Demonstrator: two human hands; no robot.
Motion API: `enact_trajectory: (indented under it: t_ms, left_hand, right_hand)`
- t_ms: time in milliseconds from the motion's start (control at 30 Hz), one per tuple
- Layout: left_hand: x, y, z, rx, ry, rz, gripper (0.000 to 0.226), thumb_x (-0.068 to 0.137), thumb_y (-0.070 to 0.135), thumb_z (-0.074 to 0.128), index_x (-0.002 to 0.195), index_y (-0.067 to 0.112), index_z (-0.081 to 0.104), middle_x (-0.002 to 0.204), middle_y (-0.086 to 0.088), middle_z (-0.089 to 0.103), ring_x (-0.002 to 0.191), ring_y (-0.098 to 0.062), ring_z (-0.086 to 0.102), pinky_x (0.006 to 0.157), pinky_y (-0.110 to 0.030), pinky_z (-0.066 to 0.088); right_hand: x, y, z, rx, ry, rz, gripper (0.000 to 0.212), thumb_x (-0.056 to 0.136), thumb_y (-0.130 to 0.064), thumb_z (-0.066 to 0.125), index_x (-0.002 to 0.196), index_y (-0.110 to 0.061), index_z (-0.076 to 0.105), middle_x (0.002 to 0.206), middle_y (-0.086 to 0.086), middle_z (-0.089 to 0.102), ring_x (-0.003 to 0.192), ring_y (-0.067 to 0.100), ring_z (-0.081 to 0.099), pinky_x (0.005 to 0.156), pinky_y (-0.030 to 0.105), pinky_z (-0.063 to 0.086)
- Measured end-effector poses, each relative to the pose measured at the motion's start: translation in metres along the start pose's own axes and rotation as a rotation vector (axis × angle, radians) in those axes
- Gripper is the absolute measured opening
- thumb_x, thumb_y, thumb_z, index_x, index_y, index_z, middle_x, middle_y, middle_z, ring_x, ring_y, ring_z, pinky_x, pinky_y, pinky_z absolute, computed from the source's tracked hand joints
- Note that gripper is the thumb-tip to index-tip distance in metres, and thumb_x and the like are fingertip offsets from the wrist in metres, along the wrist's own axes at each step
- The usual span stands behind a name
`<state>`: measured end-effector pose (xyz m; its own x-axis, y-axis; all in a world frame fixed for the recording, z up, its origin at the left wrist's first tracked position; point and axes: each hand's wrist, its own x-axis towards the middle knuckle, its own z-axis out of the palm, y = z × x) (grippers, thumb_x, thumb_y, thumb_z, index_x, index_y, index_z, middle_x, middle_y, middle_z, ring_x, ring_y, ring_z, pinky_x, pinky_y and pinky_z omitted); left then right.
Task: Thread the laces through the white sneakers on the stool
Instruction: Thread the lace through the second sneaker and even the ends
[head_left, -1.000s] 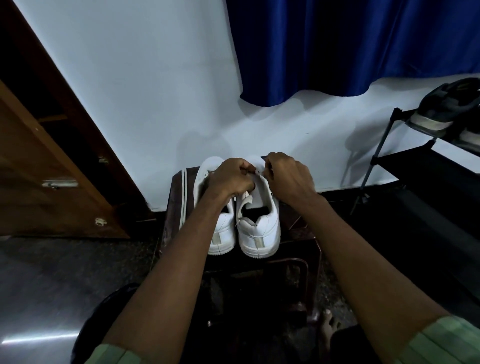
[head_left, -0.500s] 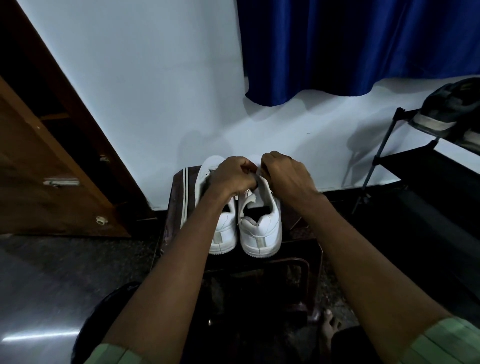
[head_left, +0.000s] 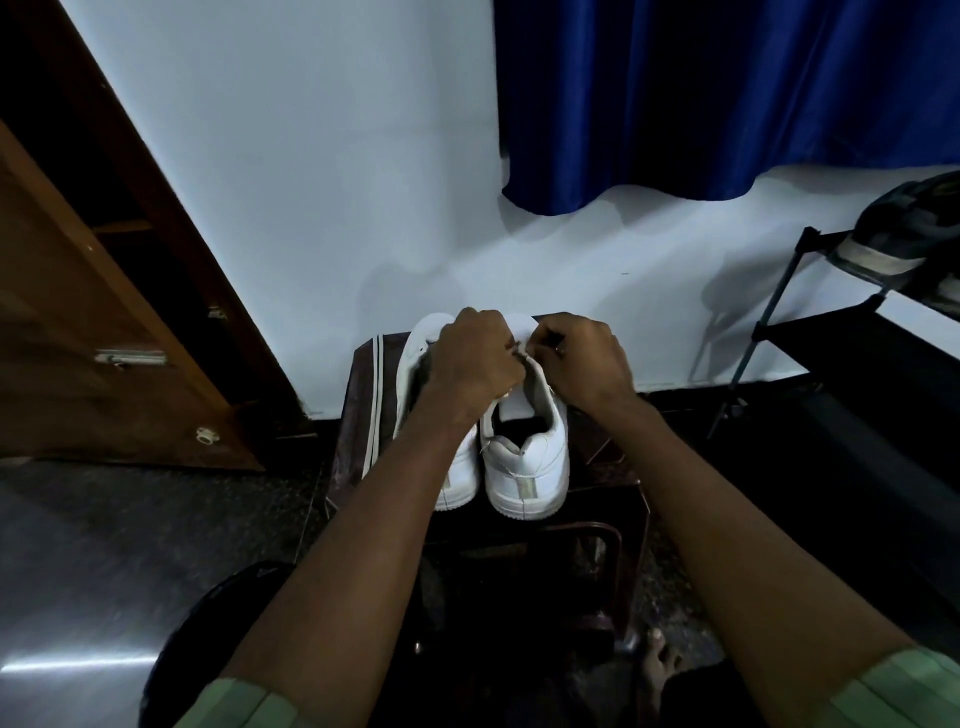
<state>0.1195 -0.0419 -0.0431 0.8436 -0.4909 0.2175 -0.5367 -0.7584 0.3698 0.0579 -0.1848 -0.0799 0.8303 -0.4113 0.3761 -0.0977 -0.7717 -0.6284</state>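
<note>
On the dark brown plastic stool (head_left: 597, 457), close against the pale wall: pair of white low-top sneakers, heels toward the camera, side by side and touching. Left white sneaker (head_left: 460, 467) partly hidden under a forearm; right white sneaker (head_left: 527, 457) in fuller view, tongue standing up inside the opening.

Over the front of the right sneaker, both grips at work. Left grip (head_left: 475, 358) with fingers curled; right grip (head_left: 582, 364) curled likewise, knuckles nearly touching. Both clamped, by the look of it, on a short pale bit of thin white lace (head_left: 519, 354) showing between them. Impossible to tell from here the eyelet in hand, or the holder of the lace tip.

Judged as mid-threading, near the toe end of the right sneaker, with most rows yet to come.

For a clean pass:
- Pinch the lace right behind its tip, to stop bending at the hole.
- Steady the eyelet flap with the other grip, thumb beneath, for a firm target.
- Push the tongue down and back, out of the lace's path.
- Feed in the same direction at every row, avoiding twists in the lace.
- Draw slack through gently and straight, without dragging the sneaker toward the stool's edge or nudging its neighbour.
- Level both lace ends before moving up a row.

Along the stool's left edge, long pale strip (head_left: 375, 405), possibly the second lace, possibly trim; too dim to say.
</note>
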Motion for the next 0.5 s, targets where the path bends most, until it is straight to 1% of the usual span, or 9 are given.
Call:
enact_trajectory:
  t_ms: [67,100,167,233,300,333,400,433,500]
  left_hand:
    - [0.002,-0.005,-0.004,-0.064,0.017,-0.017,0.018,0.081,0.02,0.077,0.099,0.021,0.078,0.106,0.001,0.073,0.103,-0.024,0.067,0.08,-0.026,0.042]
    - [0.004,-0.007,-0.006,-0.099,0.019,-0.032,0.015,0.081,0.019,0.078,0.095,0.023,0.079,0.101,0.004,0.074,0.099,-0.02,0.068,0.076,-0.023,0.038]
    - [0.005,-0.009,-0.008,-0.128,0.002,-0.043,0.016,0.078,0.016,0.078,0.09,0.026,0.082,0.095,0.006,0.075,0.093,-0.017,0.068,0.074,-0.021,0.037]
    - [0.004,-0.007,-0.006,-0.107,-0.002,-0.031,0.017,0.077,0.017,0.078,0.088,0.028,0.082,0.097,0.006,0.075,0.093,-0.019,0.069,0.075,-0.023,0.042]
    - [0.003,-0.005,-0.003,-0.07,0.024,-0.011,0.017,0.078,0.017,0.078,0.088,0.03,0.081,0.101,0.007,0.074,0.096,-0.021,0.069,0.079,-0.027,0.049]
    - [0.002,-0.005,-0.001,-0.054,0.04,-0.007,0.017,0.079,0.016,0.077,0.087,0.031,0.081,0.103,0.007,0.074,0.098,-0.021,0.069,0.081,-0.028,0.05]
    - [0.001,-0.004,0.002,-0.014,0.068,-0.001,0.016,0.082,0.016,0.074,0.088,0.03,0.08,0.106,0.006,0.073,0.1,-0.022,0.068,0.081,-0.03,0.05]
    - [0.001,-0.004,0.003,0.014,0.078,0.004,0.015,0.083,0.016,0.073,0.089,0.028,0.08,0.107,0.005,0.072,0.1,-0.024,0.068,0.081,-0.031,0.05]
    - [0.001,-0.001,0.003,0.087,0.069,0.02,0.015,0.086,0.017,0.071,0.095,0.026,0.078,0.112,0.001,0.069,0.104,-0.028,0.068,0.084,-0.036,0.054]
  right_hand:
    - [0.001,0.002,0.001,0.032,-0.012,-0.012,0.012,0.086,-0.014,0.071,0.078,-0.023,0.073,0.085,-0.012,0.074,0.077,0.008,0.063,0.068,0.028,0.048]
    - [0.002,0.003,0.001,0.051,-0.018,-0.026,0.015,0.085,-0.012,0.072,0.076,-0.024,0.073,0.079,-0.013,0.071,0.072,0.004,0.06,0.067,0.027,0.045]
    - [0.004,0.003,0.002,0.074,-0.023,-0.042,0.017,0.083,-0.009,0.075,0.076,-0.025,0.076,0.076,-0.014,0.068,0.07,0.002,0.056,0.067,0.023,0.04]
    - [0.006,0.003,0.003,0.078,-0.015,-0.031,0.016,0.081,-0.008,0.076,0.079,-0.023,0.08,0.08,-0.01,0.066,0.072,0.005,0.054,0.065,0.016,0.037]
    - [0.006,0.003,0.003,0.094,-0.016,-0.017,0.021,0.078,-0.005,0.076,0.078,-0.025,0.082,0.082,-0.008,0.067,0.07,0.002,0.054,0.065,0.007,0.035]
    - [0.006,0.003,0.004,0.109,-0.023,-0.01,0.023,0.078,-0.003,0.076,0.077,-0.025,0.082,0.082,-0.007,0.07,0.07,-0.003,0.055,0.066,0.006,0.035]
    - [0.007,0.003,0.003,0.145,-0.036,0.005,0.022,0.078,-0.003,0.077,0.077,-0.025,0.083,0.081,-0.009,0.075,0.07,-0.011,0.056,0.068,0.012,0.039]
    - [0.007,0.003,0.002,0.161,-0.045,0.015,0.02,0.079,-0.004,0.077,0.077,-0.024,0.083,0.08,-0.011,0.076,0.07,-0.011,0.058,0.069,0.014,0.041]
    - [0.007,0.003,0.001,0.185,-0.065,0.034,0.017,0.08,-0.006,0.078,0.078,-0.022,0.083,0.076,-0.015,0.074,0.07,-0.01,0.061,0.067,0.011,0.042]
